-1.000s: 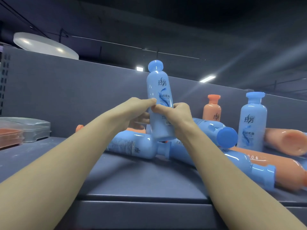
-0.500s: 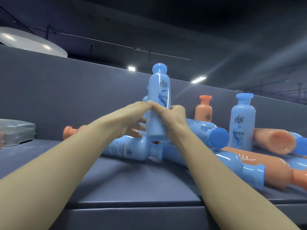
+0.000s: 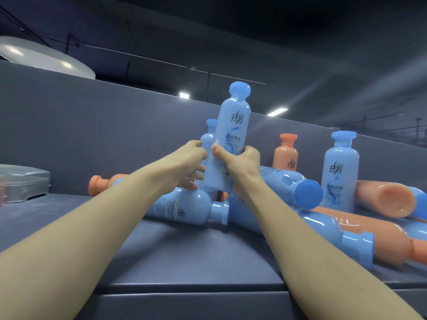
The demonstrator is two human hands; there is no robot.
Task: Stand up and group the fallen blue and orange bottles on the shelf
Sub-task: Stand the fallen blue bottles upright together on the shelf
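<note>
The right hand (image 3: 240, 166) is clamped on the lower body of a tall glossy pale-blue plastic bottle with a rounded blue cap (image 3: 231, 139), thumb pressed across its front and fingers wrapped behind, holding it upright with a slight tilt above the heap on the flat dark grey shelf (image 3: 189, 257). The left hand (image 3: 187, 165) lies just beside it, fingers loosely curled toward the bottle's left side and toward a second upright blue bottle (image 3: 209, 137) behind; whether it grips either one cannot be told, since its fingertips are hidden. That rear bottle shows only its cap and shoulder. Beneath the hands a fallen blue bottle with small printed text (image 3: 182, 207) lies on its side, and another fallen blue bottle with a broad round cap (image 3: 298, 189) points toward the camera. A long orange bottle lying flat (image 3: 379, 234) is cut off at the right edge. An orange-capped bottle (image 3: 99, 184) is mostly hidden behind the left forearm. Standing near the back wall are a small smooth orange bottle (image 3: 285, 153) and an upright blue bottle with dark lettering (image 3: 339, 172).
</note>
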